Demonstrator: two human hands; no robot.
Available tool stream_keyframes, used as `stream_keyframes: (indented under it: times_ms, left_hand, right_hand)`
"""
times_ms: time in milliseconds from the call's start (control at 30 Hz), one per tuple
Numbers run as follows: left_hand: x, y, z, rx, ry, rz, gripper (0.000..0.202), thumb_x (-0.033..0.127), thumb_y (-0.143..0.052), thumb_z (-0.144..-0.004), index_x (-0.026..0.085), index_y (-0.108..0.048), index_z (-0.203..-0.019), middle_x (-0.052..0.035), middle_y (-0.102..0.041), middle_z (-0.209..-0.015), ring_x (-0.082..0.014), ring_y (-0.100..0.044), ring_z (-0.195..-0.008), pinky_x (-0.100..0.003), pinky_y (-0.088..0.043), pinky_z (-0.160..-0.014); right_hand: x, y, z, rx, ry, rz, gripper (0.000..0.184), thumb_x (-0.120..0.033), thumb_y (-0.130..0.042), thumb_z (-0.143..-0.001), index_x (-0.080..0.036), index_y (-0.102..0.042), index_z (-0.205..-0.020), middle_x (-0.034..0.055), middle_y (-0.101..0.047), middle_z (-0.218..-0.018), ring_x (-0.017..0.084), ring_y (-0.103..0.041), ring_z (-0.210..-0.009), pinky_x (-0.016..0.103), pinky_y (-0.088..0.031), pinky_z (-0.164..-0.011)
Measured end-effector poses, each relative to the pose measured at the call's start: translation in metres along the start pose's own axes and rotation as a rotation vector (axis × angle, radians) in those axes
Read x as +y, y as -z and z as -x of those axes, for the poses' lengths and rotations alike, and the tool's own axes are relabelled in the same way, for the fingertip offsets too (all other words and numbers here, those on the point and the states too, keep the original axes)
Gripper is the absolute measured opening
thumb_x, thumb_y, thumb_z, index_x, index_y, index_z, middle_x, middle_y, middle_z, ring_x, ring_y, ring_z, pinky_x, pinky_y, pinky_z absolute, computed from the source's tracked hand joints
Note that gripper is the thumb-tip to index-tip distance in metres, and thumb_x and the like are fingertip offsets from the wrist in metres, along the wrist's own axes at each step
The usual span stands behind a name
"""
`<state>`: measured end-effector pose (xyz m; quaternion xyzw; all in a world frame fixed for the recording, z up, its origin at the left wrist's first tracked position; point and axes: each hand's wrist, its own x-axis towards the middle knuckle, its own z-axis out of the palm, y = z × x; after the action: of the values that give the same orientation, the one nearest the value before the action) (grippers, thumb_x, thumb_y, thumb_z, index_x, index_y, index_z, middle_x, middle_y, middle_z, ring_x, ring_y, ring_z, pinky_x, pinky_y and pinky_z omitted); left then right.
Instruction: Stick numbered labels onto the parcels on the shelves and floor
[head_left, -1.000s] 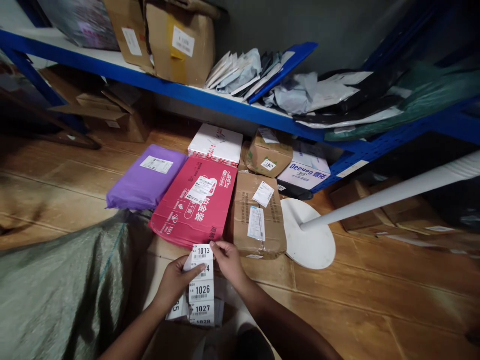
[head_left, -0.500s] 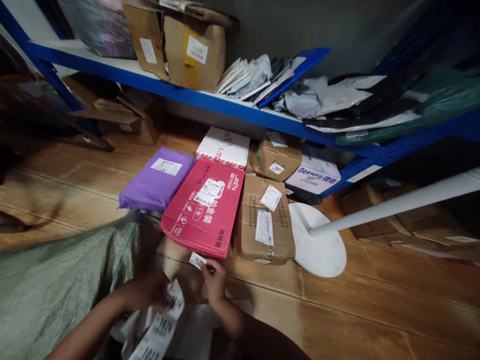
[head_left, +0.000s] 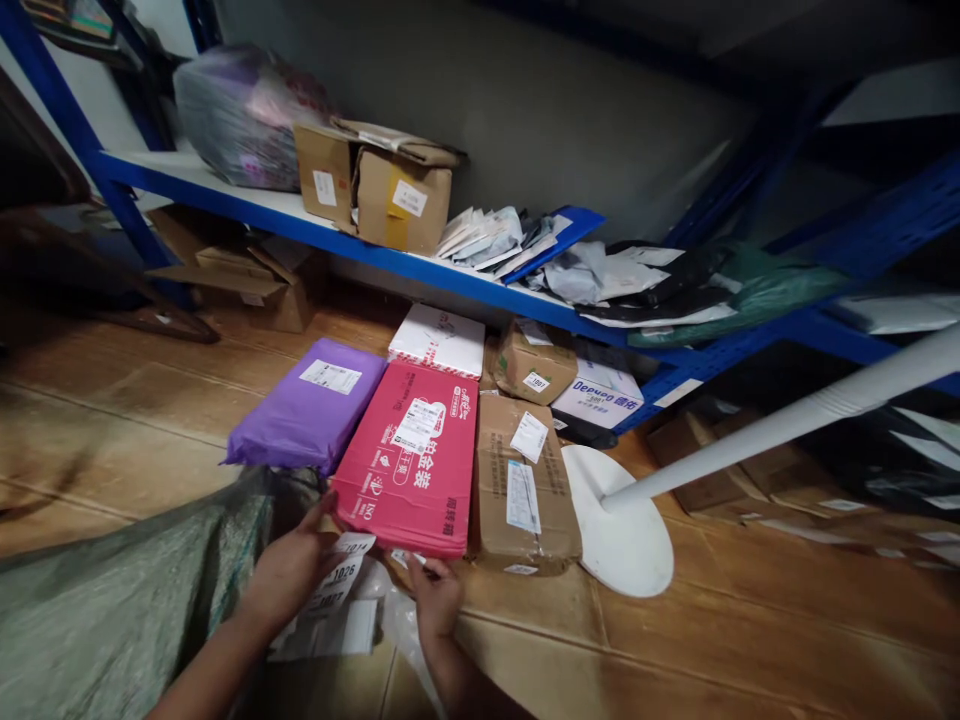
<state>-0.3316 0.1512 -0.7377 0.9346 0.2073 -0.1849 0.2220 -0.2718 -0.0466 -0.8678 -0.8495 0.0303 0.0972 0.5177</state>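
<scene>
The left hand [head_left: 289, 578] has its fingers closed around a strip of white numbered paper labels [head_left: 335, 583], thumb stretched up towards the flat red cardboard carton [head_left: 409, 455] lying on the wooden floor [head_left: 112, 400]. A second ago both hands held that strip together. Now the right hand [head_left: 436, 598] has come away with a single small white label [head_left: 409, 558], fingertips pinched on it right at the carton's near edge, so the label is off the strip and at the carton. A purple plastic mailer bag [head_left: 311, 405] lies just left of the carton, a brown cardboard box [head_left: 521, 480] just right, and a green woven sack [head_left: 112, 600] is beside the left forearm.
</scene>
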Motion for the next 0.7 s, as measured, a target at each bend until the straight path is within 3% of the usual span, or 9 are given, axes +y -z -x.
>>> stream_keyframes:
  times_ms: [100,233,333,400,433,500,567,633,700]
  left_hand:
    - [0.005,-0.006,0.001,-0.023,-0.024,0.031,0.026,0.027,-0.048,-0.087,0.021,-0.073,-0.092,-0.0094,-0.025,-0.154,-0.0226,-0.066,-0.099,-0.035,-0.05,-0.089]
    - [0.007,-0.009,-0.002,-0.022,-0.044,0.068,0.028,0.027,-0.048,-0.087,0.019,-0.072,-0.097,-0.0109,-0.021,-0.155,-0.024,-0.065,-0.102,-0.036,-0.049,-0.092]
    - [0.005,-0.004,-0.004,-0.003,-0.026,0.106,0.026,0.027,-0.049,-0.085,0.02,-0.073,-0.091,-0.0091,-0.027,-0.153,-0.0233,-0.066,-0.1,-0.036,-0.049,-0.09]
    - [0.005,0.002,-0.003,0.01,-0.029,0.17,0.023,0.026,-0.053,-0.082,0.02,-0.074,-0.088,-0.0094,-0.037,-0.149,-0.0235,-0.064,-0.104,-0.035,-0.047,-0.093]
    - [0.006,0.005,-0.003,0.007,-0.057,0.233,0.022,0.026,-0.055,-0.08,0.02,-0.074,-0.087,-0.0099,-0.044,-0.144,-0.0236,-0.062,-0.106,-0.035,-0.045,-0.095]
    - [0.009,0.01,0.0,-0.059,-0.157,0.452,0.021,0.027,-0.057,-0.078,0.019,-0.075,-0.084,-0.0096,-0.06,-0.127,-0.0231,-0.06,-0.107,-0.031,-0.044,-0.094]
    - [0.013,0.011,0.003,-0.215,-0.227,0.737,0.025,0.035,-0.059,-0.078,0.017,-0.074,-0.082,-0.0074,-0.07,-0.103,-0.0223,-0.063,-0.097,-0.028,-0.047,-0.085]
    - [0.017,0.01,0.005,-0.339,-0.208,0.961,0.032,0.044,-0.061,-0.076,0.015,-0.073,-0.082,-0.0055,-0.073,-0.089,-0.0208,-0.065,-0.083,-0.027,-0.049,-0.075]
    - [0.019,0.01,0.005,-0.337,-0.169,1.086,0.038,0.049,-0.063,-0.074,0.013,-0.072,-0.082,-0.0053,-0.073,-0.082,-0.019,-0.063,-0.075,-0.026,-0.048,-0.071]
  right_hand:
    - [-0.006,0.025,-0.017,-0.09,0.099,0.144,0.043,-0.054,-0.062,-0.071,-0.017,-0.067,-0.051,0.0088,-0.065,-0.05,0.021,-0.057,-0.046,0.031,-0.041,-0.05]
    - [-0.016,0.043,-0.023,-0.214,0.201,0.287,0.045,-0.044,-0.058,-0.074,-0.019,-0.059,-0.037,0.0081,-0.057,-0.039,0.018,-0.048,-0.035,0.03,-0.033,-0.043]
    - [-0.021,0.041,-0.01,-0.32,0.311,0.266,0.024,-0.036,-0.057,-0.073,-0.021,-0.072,-0.061,0.0075,-0.069,-0.06,0.02,-0.062,-0.055,0.029,-0.046,-0.057]
    - [-0.024,0.036,-0.001,-0.278,0.334,0.229,0.025,-0.036,-0.057,-0.073,-0.021,-0.074,-0.084,0.0099,-0.074,-0.081,0.024,-0.067,-0.078,0.033,-0.051,-0.073]
    - [-0.026,0.034,0.003,-0.242,0.315,0.208,0.029,-0.039,-0.056,-0.075,-0.019,-0.073,-0.087,0.0119,-0.073,-0.085,0.026,-0.067,-0.081,0.035,-0.052,-0.075]
    - [-0.037,0.032,0.008,-0.243,0.254,0.126,0.035,-0.043,-0.048,-0.081,-0.017,-0.071,-0.082,0.0128,-0.072,-0.076,0.026,-0.066,-0.072,0.034,-0.052,-0.065]
    - [-0.055,0.033,0.008,-0.377,0.244,-0.013,0.033,-0.043,-0.048,-0.083,-0.018,-0.069,-0.091,0.0104,-0.072,-0.081,0.023,-0.065,-0.067,0.031,-0.051,-0.059]
    - [-0.079,0.036,0.003,-0.537,0.266,-0.137,0.03,-0.039,-0.053,-0.082,-0.021,-0.067,-0.103,0.0084,-0.071,-0.09,0.021,-0.065,-0.074,0.029,-0.051,-0.065]
    - [-0.104,0.041,-0.006,-0.617,0.308,-0.171,0.027,-0.039,-0.053,-0.083,-0.022,-0.068,-0.099,0.007,-0.07,-0.088,0.02,-0.063,-0.078,0.028,-0.05,-0.071]
